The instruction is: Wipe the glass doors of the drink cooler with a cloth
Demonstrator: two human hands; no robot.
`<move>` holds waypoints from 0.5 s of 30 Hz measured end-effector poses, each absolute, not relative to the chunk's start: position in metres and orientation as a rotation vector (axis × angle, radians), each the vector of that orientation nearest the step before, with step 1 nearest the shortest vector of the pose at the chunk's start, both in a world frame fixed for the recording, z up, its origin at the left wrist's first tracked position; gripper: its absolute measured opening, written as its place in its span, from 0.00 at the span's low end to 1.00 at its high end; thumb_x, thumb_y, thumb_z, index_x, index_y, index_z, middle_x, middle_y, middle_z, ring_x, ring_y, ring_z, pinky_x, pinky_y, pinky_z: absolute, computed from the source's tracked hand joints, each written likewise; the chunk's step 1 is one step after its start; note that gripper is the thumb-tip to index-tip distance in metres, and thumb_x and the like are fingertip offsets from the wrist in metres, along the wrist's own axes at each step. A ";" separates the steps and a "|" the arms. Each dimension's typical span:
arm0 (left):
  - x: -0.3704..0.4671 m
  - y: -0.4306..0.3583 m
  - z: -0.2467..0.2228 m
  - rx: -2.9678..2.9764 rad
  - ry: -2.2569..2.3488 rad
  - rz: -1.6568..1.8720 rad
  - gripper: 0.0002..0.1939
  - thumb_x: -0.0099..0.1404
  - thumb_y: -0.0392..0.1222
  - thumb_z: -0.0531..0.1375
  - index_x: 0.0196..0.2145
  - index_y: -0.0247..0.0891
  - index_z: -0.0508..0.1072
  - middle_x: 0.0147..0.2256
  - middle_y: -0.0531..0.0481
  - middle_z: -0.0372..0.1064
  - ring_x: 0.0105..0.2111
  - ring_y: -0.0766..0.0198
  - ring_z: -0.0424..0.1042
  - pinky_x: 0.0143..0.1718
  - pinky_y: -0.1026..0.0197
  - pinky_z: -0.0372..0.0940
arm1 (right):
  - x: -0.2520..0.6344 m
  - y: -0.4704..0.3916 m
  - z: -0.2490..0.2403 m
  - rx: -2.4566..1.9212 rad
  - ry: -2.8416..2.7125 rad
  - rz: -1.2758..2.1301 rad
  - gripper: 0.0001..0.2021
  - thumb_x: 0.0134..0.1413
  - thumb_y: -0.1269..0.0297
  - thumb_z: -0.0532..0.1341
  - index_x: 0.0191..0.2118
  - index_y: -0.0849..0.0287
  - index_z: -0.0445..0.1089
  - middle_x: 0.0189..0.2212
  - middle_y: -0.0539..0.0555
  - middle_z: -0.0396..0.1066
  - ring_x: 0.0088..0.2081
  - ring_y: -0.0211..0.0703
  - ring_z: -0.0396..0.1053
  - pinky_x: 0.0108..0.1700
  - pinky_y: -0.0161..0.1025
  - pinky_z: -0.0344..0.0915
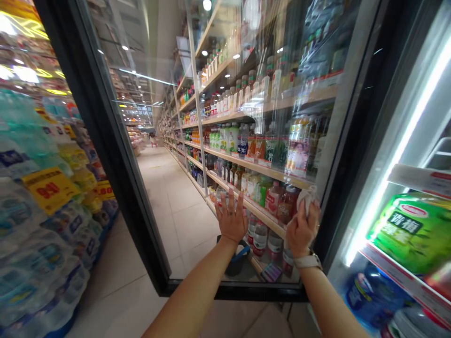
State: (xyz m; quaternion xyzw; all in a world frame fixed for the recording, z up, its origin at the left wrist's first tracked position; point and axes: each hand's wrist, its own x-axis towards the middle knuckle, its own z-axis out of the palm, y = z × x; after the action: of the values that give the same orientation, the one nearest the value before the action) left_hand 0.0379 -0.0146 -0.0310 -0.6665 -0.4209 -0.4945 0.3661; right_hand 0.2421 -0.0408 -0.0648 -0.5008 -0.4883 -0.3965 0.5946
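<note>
I see two bare hands up at one glass pane (pixel 155 188). My left hand (pixel 230 220) is spread, palm to the pane and fingers fanned upward. My right hand (pixel 303 230) is closed around one crumpled white cloth (pixel 308 197), pinched between thumb and fingers, at the pane's right side, near the frame. One pale band (pixel 307 261) circles the right wrist.

The pane is smooth and streaked with reflections, set in one straight-edged black frame (pixel 130 188). Low in the pane, below my left hand, shows one dark, rounded bin (pixel 237 265) with a blue strip across it. Behind my hands run several tiers of pale-edged shelves (pixel 246 162), lined with more bottles (pixel 259 237) than I can count; their labels are too small to read. I cannot tell what in the pane is reflection.

To the right, beside one bright light strip (pixel 398 150), one glossy green pack (pixel 410 232) carries a pink-red oval logo and the characters 青梅; the line under them is blurred. One blue container (pixel 375 295) sits below it.

To the left, clear plastic-wrapped packs (pixel 28 244) are stacked in bulging layers, with two yellow signs (pixel 49 190) printed in red, their figures too blurred to read surely.
</note>
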 end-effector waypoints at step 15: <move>0.037 -0.015 -0.027 -1.715 -1.035 -1.317 0.35 0.68 0.40 0.52 0.69 0.41 0.43 0.70 0.43 0.37 0.70 0.49 0.34 0.68 0.37 0.38 | 0.231 -0.053 -0.105 -0.962 -1.825 -1.020 0.24 0.60 0.78 0.51 0.56 0.49 0.69 0.58 0.51 0.68 0.63 0.42 0.59 0.67 0.49 0.53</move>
State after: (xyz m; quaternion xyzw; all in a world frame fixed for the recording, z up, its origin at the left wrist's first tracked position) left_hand 0.0366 -0.0149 -0.0267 -0.6664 -0.4023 -0.5116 0.3638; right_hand 0.2313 -0.0534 -0.1046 -0.3816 -0.7240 -0.4048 0.4080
